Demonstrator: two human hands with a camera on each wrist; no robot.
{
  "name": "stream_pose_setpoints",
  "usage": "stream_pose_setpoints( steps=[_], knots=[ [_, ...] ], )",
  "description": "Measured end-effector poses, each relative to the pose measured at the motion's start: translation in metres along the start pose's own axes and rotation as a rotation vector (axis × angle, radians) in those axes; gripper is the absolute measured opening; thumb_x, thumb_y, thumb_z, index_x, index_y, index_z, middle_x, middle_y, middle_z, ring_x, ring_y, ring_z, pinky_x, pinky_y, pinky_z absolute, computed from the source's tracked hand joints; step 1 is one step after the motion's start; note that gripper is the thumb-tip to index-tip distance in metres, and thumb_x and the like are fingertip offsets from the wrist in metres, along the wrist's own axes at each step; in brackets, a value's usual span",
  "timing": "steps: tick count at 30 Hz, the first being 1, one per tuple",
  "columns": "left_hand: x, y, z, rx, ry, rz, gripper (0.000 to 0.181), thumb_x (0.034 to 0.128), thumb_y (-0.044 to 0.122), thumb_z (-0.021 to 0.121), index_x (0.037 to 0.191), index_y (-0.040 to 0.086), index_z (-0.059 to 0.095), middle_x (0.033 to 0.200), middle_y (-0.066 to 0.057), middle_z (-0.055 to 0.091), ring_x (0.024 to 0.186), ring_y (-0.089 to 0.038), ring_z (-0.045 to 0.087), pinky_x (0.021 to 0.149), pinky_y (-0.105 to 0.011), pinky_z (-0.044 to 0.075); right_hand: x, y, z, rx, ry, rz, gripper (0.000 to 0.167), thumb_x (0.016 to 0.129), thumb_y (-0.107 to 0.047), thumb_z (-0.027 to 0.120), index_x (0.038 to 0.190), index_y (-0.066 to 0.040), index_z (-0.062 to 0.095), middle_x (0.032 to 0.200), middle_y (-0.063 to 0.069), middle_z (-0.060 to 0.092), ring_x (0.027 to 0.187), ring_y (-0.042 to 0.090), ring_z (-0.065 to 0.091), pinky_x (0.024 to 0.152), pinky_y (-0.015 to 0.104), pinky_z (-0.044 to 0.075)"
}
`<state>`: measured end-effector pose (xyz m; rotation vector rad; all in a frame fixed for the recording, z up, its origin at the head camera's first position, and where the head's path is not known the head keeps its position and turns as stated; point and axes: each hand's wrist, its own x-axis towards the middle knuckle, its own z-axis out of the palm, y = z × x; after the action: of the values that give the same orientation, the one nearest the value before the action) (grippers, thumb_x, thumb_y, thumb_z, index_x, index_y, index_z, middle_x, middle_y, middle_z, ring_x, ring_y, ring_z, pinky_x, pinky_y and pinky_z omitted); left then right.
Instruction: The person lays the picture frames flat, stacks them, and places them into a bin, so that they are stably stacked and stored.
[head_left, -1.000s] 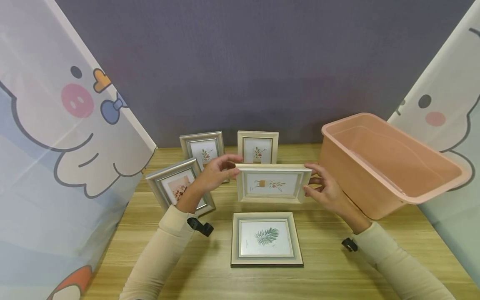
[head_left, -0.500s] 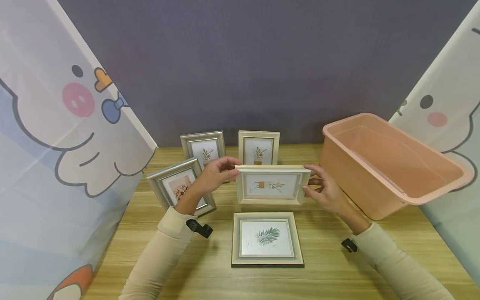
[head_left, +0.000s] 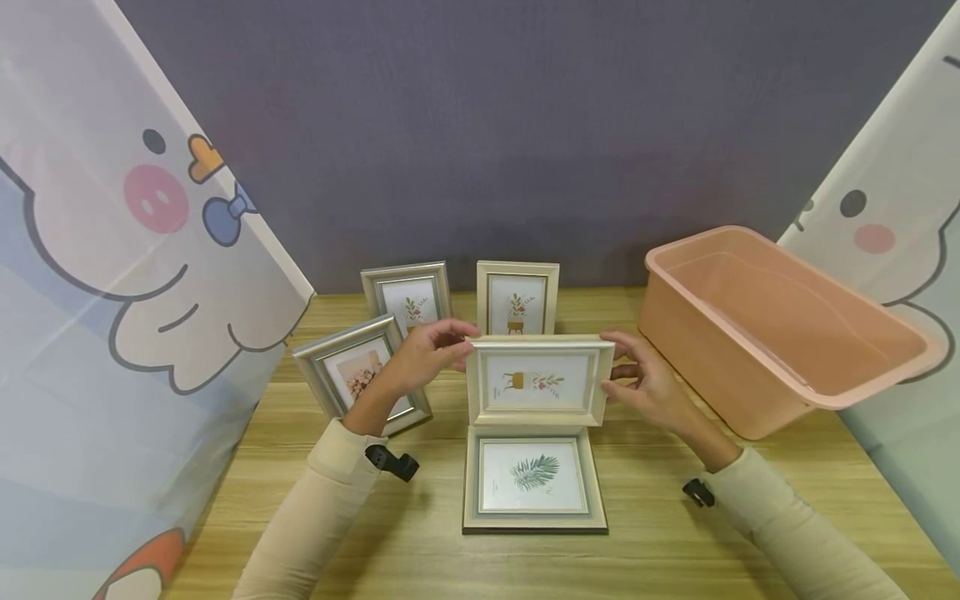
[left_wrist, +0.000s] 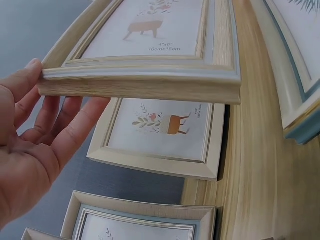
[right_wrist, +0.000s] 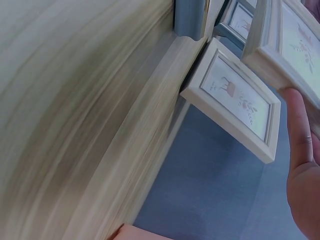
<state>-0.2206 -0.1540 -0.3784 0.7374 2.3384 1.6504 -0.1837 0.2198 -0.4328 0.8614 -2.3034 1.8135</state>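
Observation:
Between my two hands a cream picture frame (head_left: 538, 383) is held on its long side, its plant-pot print turned sideways. My left hand (head_left: 427, 358) pinches its upper left corner, thumb in front and fingers behind, as the left wrist view also shows. At the upper right corner my right hand (head_left: 648, 382) grips it the same way. The held frame's lower edge appears just above or at the back edge of a picture frame with a green leaf print (head_left: 534, 479), which lies flat; whether they touch I cannot tell.
Behind stand a cream picture frame (head_left: 517, 296) and a silver one (head_left: 408, 292). Another silver frame with a flower print (head_left: 360, 375) leans at the left, close to my left forearm. A pink plastic bin (head_left: 701, 350) stands on the wooden table (head_left: 660, 517) at the right.
Both hands have brought the held picture frame slightly toward me and down, closing the gap in view to the leaf-print frame. The other frames and the bin stay put.

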Motion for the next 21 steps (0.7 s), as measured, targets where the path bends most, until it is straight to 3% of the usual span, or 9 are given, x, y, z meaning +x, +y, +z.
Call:
stream_pose_setpoints(
  steps=[5, 10, 15, 21],
  knots=[
    [-0.004, 0.001, 0.001, -0.028, -0.004, -0.033, 0.028, 0.1021, 0.013, 0.062, 0.127, 0.001, 0.064, 0.135, -0.017, 0.06, 0.095, -0.023, 0.067, 0.084, -0.047, 0.062, -0.001, -0.001, 0.0, 0.023, -0.033, 0.041, 0.073, 0.084, 0.022, 0.064, 0.148, 0.005, 0.034, 0.108, 0.032, 0.046, 0.083, 0.015, 0.072, 0.056, 0.039, 0.062],
    [-0.009, 0.001, 0.004, -0.033, 0.008, -0.089, 0.028, 0.1031, 0.016, 0.061, 0.128, 0.004, 0.065, 0.13, -0.015, 0.061, 0.093, -0.024, 0.066, 0.081, -0.045, 0.063, -0.004, 0.0, 0.0, 0.071, -0.079, 0.077, 0.074, 0.085, 0.02, 0.064, 0.149, 0.003, 0.033, 0.109, 0.031, 0.048, 0.078, 0.016, 0.072, 0.056, 0.047, 0.061],
    [-0.012, -0.002, 0.009, -0.032, 0.004, -0.146, 0.032, 0.1033, 0.019, 0.061, 0.13, 0.002, 0.063, 0.125, -0.016, 0.062, 0.093, -0.025, 0.066, 0.08, -0.045, 0.063, -0.007, 0.003, 0.001, 0.138, -0.128, 0.125, 0.072, 0.087, 0.017, 0.065, 0.149, -0.001, 0.033, 0.105, 0.022, 0.049, 0.074, 0.016, 0.073, 0.055, 0.052, 0.06],
    [-0.018, -0.011, 0.014, -0.029, -0.025, -0.233, 0.033, 0.1041, 0.021, 0.06, 0.133, 0.005, 0.063, 0.137, -0.017, 0.059, 0.092, -0.025, 0.071, 0.083, -0.049, 0.062, -0.01, 0.008, 0.003, 0.137, -0.149, 0.191, 0.061, 0.091, 0.009, 0.067, 0.144, 0.003, 0.039, 0.1, 0.017, 0.049, 0.07, 0.016, 0.071, 0.056, 0.054, 0.059]
  ],
)
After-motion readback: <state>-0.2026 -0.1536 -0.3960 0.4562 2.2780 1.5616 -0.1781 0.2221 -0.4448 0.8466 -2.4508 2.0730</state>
